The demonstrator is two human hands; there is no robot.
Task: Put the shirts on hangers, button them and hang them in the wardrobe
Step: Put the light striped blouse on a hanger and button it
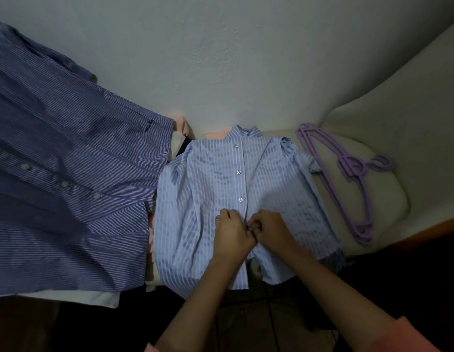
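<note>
A light blue striped shirt (208, 189) lies flat on the sofa, collar away from me, with three buttons closed down its front. My left hand (231, 232) and my right hand (270, 229) meet at the placket just below the third button, each pinching a front edge of this shirt. A dark blue striped shirt (63, 179) lies spread out to the left, its front buttoned. A bunch of purple hangers (348, 179) rests on the cushion to the right of the light shirt.
The cream sofa (388, 118) curves up at the right, with a plain wall behind. Pink and white clothes (179, 125) peek out between and under the two shirts. The floor below the sofa's front edge is dark.
</note>
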